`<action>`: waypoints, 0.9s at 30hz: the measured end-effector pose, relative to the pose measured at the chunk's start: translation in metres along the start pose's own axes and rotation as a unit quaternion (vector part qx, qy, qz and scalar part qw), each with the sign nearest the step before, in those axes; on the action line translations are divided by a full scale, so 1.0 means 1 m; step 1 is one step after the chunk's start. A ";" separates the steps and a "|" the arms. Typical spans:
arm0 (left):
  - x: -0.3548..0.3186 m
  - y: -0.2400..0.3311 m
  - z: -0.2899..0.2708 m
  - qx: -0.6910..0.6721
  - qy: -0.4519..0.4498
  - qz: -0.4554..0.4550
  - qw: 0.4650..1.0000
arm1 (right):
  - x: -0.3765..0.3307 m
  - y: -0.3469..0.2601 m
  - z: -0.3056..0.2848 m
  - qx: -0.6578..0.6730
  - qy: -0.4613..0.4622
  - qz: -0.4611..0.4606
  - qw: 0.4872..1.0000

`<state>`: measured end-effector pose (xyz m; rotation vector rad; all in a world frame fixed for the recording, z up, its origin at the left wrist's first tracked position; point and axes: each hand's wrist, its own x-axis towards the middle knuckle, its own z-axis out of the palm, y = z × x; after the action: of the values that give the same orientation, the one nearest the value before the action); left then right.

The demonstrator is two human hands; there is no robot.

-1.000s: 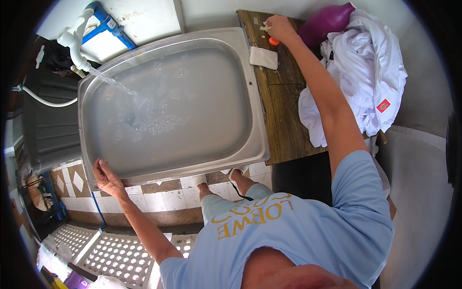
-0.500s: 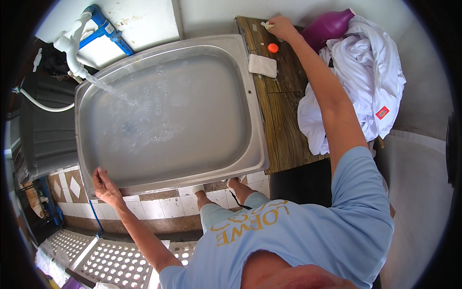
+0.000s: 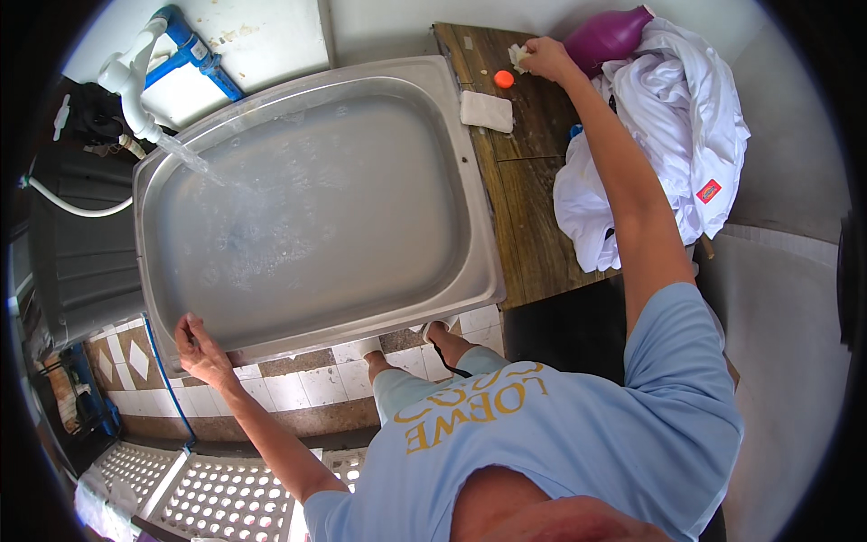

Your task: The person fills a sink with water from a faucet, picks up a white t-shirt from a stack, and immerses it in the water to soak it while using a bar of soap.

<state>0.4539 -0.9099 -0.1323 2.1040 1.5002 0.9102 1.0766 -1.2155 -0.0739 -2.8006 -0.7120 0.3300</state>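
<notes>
A tap (image 3: 135, 101) runs into the sink (image 3: 484, 257), white clothes (image 3: 666, 135) not yet in; right hand (image 3: 547, 60) pinches a pale scrap (image 3: 517, 58), left hand (image 3: 202, 353) loosely curled.

The silver rectangular basin (image 3: 489, 282) is smooth satin metal. Along the left edge of the grainy brown wooden desk (image 3: 533, 208) lies a matt white rectangular block (image 3: 487, 111); near the far edge, a glossy purple plastic bottle (image 3: 608, 41) adjoins wrinkled white cloth (image 3: 691, 117).

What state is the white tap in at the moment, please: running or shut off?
Running: a stream pours from the white tap into the metal basin, where bubbles dot the water.
</notes>
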 end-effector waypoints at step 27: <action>0.000 -0.003 0.003 -0.013 -0.007 -0.009 1.000 | 0.065 -0.030 0.038 -0.109 0.072 -0.271 0.954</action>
<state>0.4543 -0.9085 -0.1363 2.0703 1.4912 0.9024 1.1087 -1.1520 -0.1121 -2.6342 -1.5023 -0.0591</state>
